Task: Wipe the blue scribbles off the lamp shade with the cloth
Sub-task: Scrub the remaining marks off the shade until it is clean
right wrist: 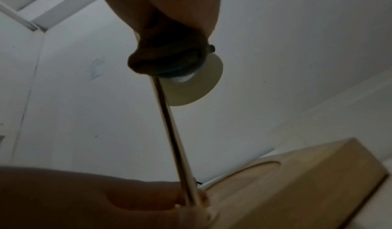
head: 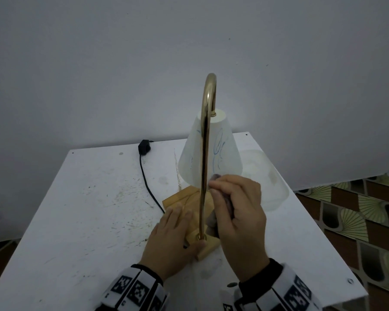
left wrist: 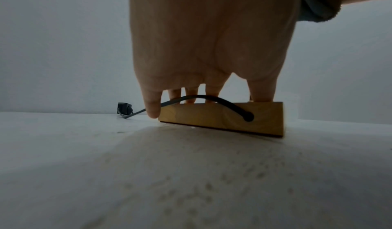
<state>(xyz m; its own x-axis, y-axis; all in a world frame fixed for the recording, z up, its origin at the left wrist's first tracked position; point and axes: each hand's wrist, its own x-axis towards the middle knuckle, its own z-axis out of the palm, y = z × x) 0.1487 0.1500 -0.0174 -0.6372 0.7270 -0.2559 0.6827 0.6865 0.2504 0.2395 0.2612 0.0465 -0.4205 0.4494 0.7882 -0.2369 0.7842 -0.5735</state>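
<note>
A white cone lamp shade hangs from a curved brass stem above a wooden base. Blue scribbles run over the shade's near side. My right hand grips a bunched dark cloth and holds it at the shade's lower rim, right of the stem. The cloth covers part of the shade's open underside in the right wrist view. My left hand lies flat on the base, fingers straight, thumb near the stem's foot.
The lamp stands on a scuffed white table against a grey wall. A black cord runs from the base to an inline switch at the table's far edge. Patterned floor shows to the right.
</note>
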